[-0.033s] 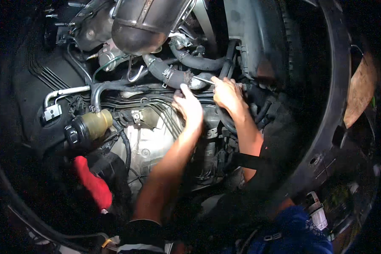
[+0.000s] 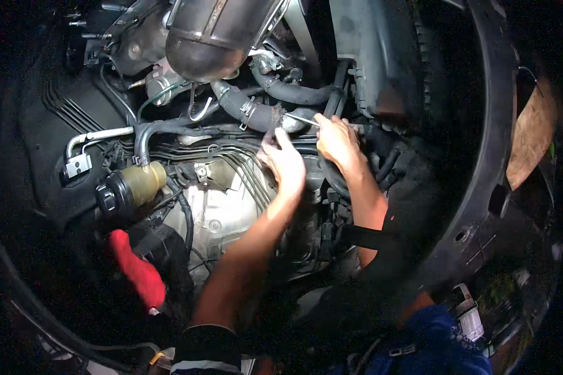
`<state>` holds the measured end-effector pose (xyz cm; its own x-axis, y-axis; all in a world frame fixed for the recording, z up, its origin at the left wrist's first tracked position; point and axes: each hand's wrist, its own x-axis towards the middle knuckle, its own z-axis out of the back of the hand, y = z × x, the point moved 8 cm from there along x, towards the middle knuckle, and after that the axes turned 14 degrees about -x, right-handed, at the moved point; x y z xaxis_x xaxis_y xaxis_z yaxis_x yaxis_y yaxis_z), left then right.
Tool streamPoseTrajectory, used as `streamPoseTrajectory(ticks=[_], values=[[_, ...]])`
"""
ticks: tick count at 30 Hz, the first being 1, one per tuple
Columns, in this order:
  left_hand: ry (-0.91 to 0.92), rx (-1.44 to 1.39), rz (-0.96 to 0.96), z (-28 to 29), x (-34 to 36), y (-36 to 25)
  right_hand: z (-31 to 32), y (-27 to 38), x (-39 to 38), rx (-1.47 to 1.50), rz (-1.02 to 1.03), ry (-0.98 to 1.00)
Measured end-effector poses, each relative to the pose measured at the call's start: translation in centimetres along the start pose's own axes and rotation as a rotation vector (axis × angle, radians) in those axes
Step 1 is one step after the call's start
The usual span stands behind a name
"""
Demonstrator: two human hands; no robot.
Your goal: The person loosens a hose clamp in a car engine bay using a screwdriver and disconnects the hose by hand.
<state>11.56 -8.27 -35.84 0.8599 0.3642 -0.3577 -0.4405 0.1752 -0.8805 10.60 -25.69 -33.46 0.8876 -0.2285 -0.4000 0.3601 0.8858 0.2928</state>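
Note:
My right hand [image 2: 339, 142] is closed around a screwdriver-like tool with a thin metal shaft [image 2: 303, 119]; its handle is hidden in the fist. The shaft points left, its tip at the joint between a thick black hose [image 2: 247, 109] and a pale metal pipe end [image 2: 292, 123]. Just below this joint is my left hand [image 2: 284, 164], its fingers apart and slightly blurred. Its fingertips come up close to the hose's underside; whether they touch it I cannot tell. A wire spring clamp [image 2: 246, 115] sits around the hose, left of the joint.
A large dark metal canister [image 2: 209, 53] hangs above the hose. Thin lines [image 2: 231, 152] run beneath it. At left stands a yellowish reservoir with a black cap [image 2: 131, 187]. A red cloth-like thing [image 2: 137, 270] lies lower left. The curved body edge [image 2: 475, 187] bounds the right.
My left hand has shifted slightly right and down, away from the hose. My right hand and the tool stay nearly where they were.

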Motion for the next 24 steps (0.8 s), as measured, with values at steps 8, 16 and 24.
streamPoseTrajectory(ticks=[8,16,24], values=[[0.929,0.664,-1.013,-6.5,-0.9,-6.1,0.4,0.9,-2.5,0.122,-0.287,-0.257],[0.917,0.633,-1.073,-7.8,-0.9,-5.6,-5.2,-6.2,-3.0,1.501,-0.916,-0.712],[1.003,0.937,-0.879,-10.7,0.2,-4.9,-10.6,-6.7,-1.2,1.936,-1.312,-0.697]])
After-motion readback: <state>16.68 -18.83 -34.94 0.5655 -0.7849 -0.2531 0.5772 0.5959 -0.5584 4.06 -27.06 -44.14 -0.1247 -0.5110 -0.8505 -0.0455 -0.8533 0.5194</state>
